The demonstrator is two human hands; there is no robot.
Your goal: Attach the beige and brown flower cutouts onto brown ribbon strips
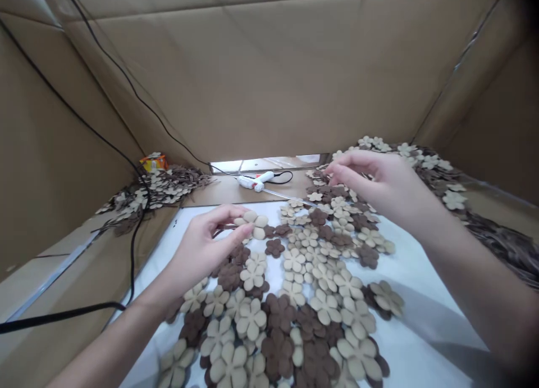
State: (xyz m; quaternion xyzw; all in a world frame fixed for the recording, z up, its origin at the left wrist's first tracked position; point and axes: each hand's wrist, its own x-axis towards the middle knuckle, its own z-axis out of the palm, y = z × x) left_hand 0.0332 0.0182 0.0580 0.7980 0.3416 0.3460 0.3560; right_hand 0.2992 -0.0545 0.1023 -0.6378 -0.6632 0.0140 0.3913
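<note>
My left hand (210, 245) pinches a beige felt-like flower cutout (255, 224) between thumb and fingers, with thin brown strands showing behind the thumb. It is above a spread of beige and brown flower cutouts (252, 318) on a white board (425, 315). My right hand (374, 180) is over the far right part of the spread. Its thumb and forefinger are closed together beside dark brown flower cutouts (330, 192); what they hold, if anything, I cannot make out.
A white glue gun (256, 181) with a clear glue stick lies at the board's far edge. Piles of flowers and brown strips stand at left (168, 186) and right (503, 245). A black cable (133, 247) runs down the left. Cardboard walls (269, 79) enclose the space.
</note>
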